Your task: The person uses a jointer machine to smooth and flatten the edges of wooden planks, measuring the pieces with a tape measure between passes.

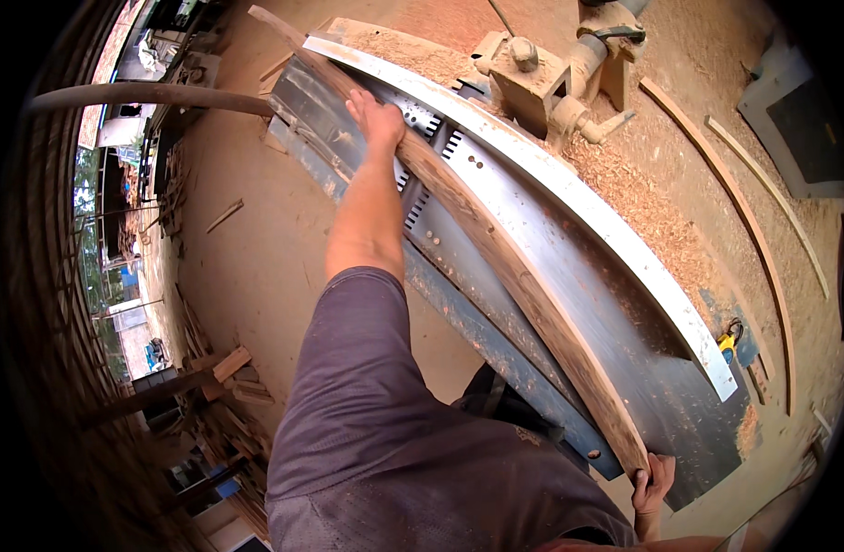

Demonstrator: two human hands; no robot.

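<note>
A long wooden board point(523, 276) lies on edge along the metal bed of a jointer planer point(624, 331), beside its long white fence point(569, 193). My left hand point(378, 121) grips the top of the board near its far part, just beyond the slotted gap between the bed plates. Its fingers lie over the wood; the thumb is hidden. At the board's near end, my right hand point(655, 483) is closed around the corner, thumb against the side. Past my left hand, the far tip of the board point(275, 26) sticks out over the end of the bed.
Sawdust-covered machine parts point(532, 83) with a handle stand behind the fence, above a heap of shavings point(638, 198). A yellow tape measure point(728, 342) sits by the fence's near end. Thin wood strips point(744, 221) lie at right. Scrap wood point(229, 405) is piled at lower left.
</note>
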